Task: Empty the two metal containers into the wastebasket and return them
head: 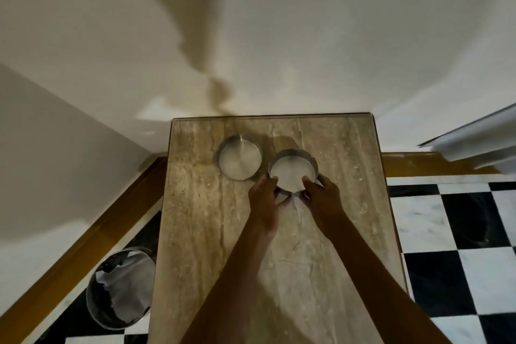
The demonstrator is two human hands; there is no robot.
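Two round metal containers stand side by side at the far end of a stone-topped table point(201, 232). The left container point(240, 160) stands alone and looks empty inside. The right container point(291, 169) has a scalloped rim and a pale inside. My left hand point(265, 198) grips its near left edge and my right hand point(322, 195) grips its near right edge, with a bit of white paper point(290, 198) showing between them. A round metal wastebasket point(120, 288) holding crumpled white paper stands on the floor left of the table.
The table butts against a cream wall. A yellow-brown baseboard point(83, 234) runs along the walls. The floor is black and white checkered tile point(458, 246). A white moulded edge point(474, 137) juts in at the right.
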